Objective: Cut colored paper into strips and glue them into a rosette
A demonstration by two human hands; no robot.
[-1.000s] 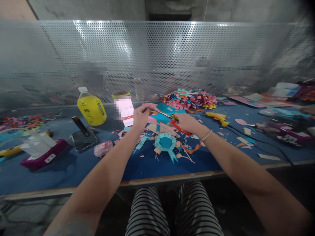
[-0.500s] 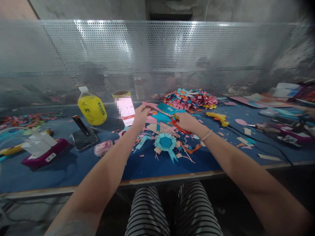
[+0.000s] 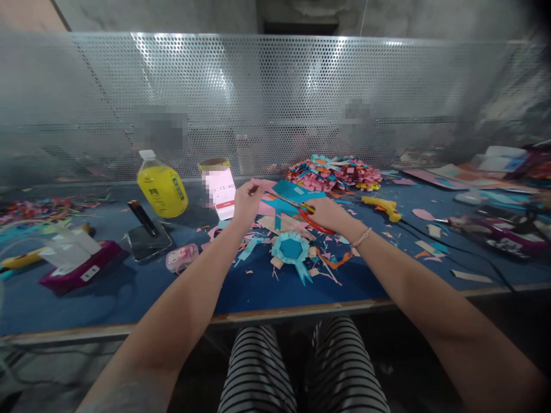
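Note:
My left hand [image 3: 248, 199] pinches a small piece of pink paper [image 3: 266, 183] between thumb and fingertips. In my right hand [image 3: 329, 213] are scissors [image 3: 317, 223] with red-orange handles. Their blades point left, with the tips close to the pink paper; whether they touch it I cannot tell. Behind the blades lie blue paper sheets [image 3: 295, 189]. A light-blue paper rosette [image 3: 291, 248] with a darker blue centre and two ribbon tails rests on the table in front of both hands, amid pink, orange and cream scraps.
A multicoloured heap of paper pieces [image 3: 333, 175] stands behind my right hand. To the right lies a yellow glue gun [image 3: 383, 206] with its cord. Leftward are a lit phone [image 3: 224, 198], a bottle of yellow liquid [image 3: 161, 189], a pink case [image 3: 181, 258] and a purple tissue box [image 3: 81, 272].
Both hands stay almost in place, still on the pink paper and the scissors. The scissors' blades have shifted slightly by the paper. The phone's timer digits have advanced.

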